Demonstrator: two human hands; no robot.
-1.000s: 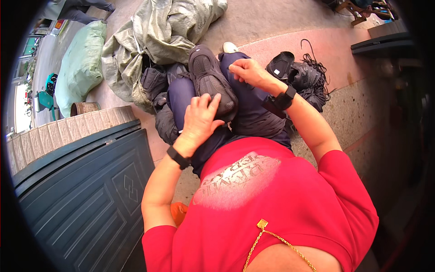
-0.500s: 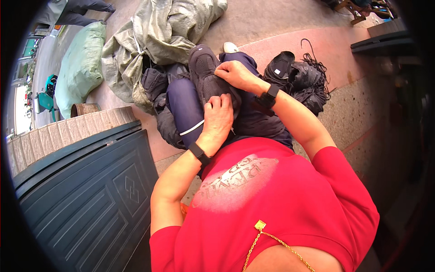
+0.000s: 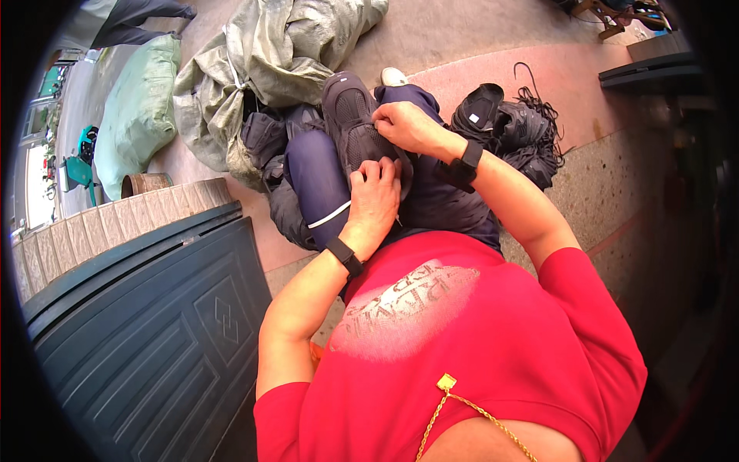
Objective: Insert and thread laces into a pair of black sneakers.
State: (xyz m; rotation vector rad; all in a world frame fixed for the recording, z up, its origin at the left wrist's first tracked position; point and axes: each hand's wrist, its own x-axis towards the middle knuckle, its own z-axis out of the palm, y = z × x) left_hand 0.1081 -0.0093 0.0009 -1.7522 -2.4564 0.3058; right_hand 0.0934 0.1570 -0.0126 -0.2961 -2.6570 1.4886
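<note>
A black shoe (image 3: 348, 113) with a mesh upper rests on my lap, toe pointing away from me. My left hand (image 3: 375, 196) is closed over its near part, fingers curled onto the upper. Beside the middle of the shoe, at its right edge, my right hand (image 3: 409, 127) has its fingertips pinched together. Whatever lies in that pinch is too small to make out. The near end of the shoe is partly hidden by my left hand.
Right of my legs lies a pile of black shoes (image 3: 516, 127) with loose laces and a metal hook (image 3: 531, 77). Ahead and left are a grey-green woven sack (image 3: 277, 54) and a pale green sack (image 3: 138, 104). A blue panelled door (image 3: 169, 331) stands near left.
My right hand has shifted slightly right and stays pinched at the shoe. The left hand keeps its hold with its fingers a little more spread.
</note>
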